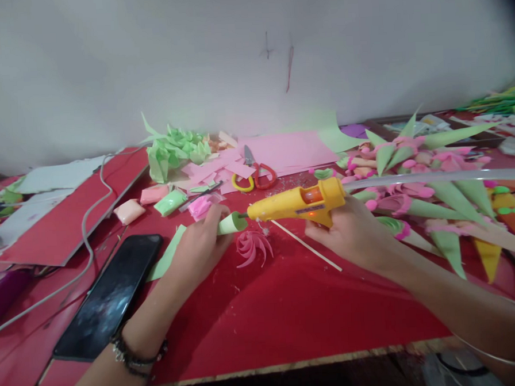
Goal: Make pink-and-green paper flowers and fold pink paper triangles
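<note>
My right hand point(350, 228) is closed round the handle of a yellow hot glue gun point(284, 204), which points left. A clear glue stick point(438, 177) juts from its back end. My left hand point(205, 236) grips a rolled green paper cone point(232, 223), its open end facing right. The glue gun's nozzle meets the cone's mouth; whether it touches the paper I cannot tell. Just below lies a pink paper swirl point(252, 248) on the red table point(290, 318). A thin wooden stick point(307, 245) rests beside it. Under my left wrist is a flat green paper piece point(168, 258).
A black phone point(111, 295) lies at left, near a white cable point(85, 225). Behind are wrapped clay packets point(170, 203), scissors point(256, 173), pink paper sheets point(287, 150) and green paper pieces point(175, 148). Green-and-pink paper cones point(434, 201) are heaped at right.
</note>
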A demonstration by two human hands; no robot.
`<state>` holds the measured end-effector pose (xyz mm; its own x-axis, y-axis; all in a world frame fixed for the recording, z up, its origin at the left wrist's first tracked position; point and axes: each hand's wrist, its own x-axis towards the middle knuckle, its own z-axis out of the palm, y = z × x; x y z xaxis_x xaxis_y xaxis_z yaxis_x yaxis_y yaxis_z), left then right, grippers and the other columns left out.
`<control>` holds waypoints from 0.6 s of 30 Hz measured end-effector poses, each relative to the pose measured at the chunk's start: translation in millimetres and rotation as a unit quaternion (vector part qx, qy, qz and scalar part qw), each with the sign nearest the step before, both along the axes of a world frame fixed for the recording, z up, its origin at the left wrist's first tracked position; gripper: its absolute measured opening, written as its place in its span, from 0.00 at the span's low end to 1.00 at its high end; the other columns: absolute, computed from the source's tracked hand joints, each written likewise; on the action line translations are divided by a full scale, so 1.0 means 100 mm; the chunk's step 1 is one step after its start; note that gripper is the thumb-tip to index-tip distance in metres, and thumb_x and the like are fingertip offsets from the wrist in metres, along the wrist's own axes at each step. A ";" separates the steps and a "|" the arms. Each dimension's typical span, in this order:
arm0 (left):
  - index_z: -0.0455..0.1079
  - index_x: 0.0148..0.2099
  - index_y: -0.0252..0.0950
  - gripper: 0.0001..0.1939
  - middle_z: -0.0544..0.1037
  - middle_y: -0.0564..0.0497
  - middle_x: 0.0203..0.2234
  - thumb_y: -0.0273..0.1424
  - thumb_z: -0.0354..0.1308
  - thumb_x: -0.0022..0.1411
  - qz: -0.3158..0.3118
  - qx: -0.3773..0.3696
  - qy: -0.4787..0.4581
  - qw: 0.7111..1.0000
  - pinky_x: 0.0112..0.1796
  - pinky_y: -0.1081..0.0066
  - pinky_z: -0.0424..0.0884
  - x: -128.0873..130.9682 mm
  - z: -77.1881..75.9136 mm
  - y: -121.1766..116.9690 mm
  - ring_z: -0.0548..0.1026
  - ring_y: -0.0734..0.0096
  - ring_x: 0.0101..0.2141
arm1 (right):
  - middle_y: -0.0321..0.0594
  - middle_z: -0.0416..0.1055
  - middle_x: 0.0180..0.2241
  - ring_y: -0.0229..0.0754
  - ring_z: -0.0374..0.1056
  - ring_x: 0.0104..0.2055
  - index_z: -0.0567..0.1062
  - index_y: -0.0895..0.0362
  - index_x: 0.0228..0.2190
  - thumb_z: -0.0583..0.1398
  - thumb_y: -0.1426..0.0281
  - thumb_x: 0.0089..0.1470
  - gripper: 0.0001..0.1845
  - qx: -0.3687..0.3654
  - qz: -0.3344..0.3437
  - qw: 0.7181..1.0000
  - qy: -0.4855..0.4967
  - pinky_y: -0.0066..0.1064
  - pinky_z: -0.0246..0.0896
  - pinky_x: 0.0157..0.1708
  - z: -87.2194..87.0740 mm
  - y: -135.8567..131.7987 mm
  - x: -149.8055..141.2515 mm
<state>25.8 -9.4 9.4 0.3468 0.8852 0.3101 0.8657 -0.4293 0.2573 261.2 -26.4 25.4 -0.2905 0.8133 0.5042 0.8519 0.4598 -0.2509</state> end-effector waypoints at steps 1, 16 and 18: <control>0.57 0.41 0.36 0.09 0.71 0.51 0.24 0.32 0.48 0.56 0.002 -0.003 -0.002 1.000 0.22 0.73 0.59 0.00 0.00 0.00 0.70 0.68 0.23 | 0.34 0.58 0.18 0.36 0.58 0.21 0.61 0.57 0.20 0.52 0.75 0.41 0.03 -0.003 0.000 1.000 0.001 0.26 0.52 0.20 0.00 0.00 0.00; 0.58 0.40 0.36 0.10 0.72 0.51 0.24 0.34 0.48 0.56 -0.004 -0.020 -0.014 1.000 0.23 0.72 0.60 0.02 0.01 -0.01 0.71 0.67 0.24 | 0.37 0.64 0.22 0.39 0.63 0.25 0.64 0.57 0.23 0.50 0.74 0.43 0.04 0.019 0.024 0.999 0.032 0.26 0.57 0.22 -0.05 0.02 0.00; 0.58 0.40 0.36 0.10 0.72 0.51 0.25 0.33 0.48 0.56 -0.008 -0.016 -0.016 1.000 0.23 0.72 0.61 0.01 0.00 -0.01 0.71 0.67 0.24 | 0.38 0.64 0.23 0.39 0.63 0.25 0.64 0.57 0.23 0.50 0.74 0.43 0.04 0.005 0.022 0.999 0.035 0.26 0.57 0.23 -0.04 0.02 0.00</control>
<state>27.0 -10.4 9.8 0.3520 0.8893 0.2919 0.8499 -0.4343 0.2984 261.3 -24.8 20.9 -0.2898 0.7957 0.5319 0.8115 0.4989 -0.3042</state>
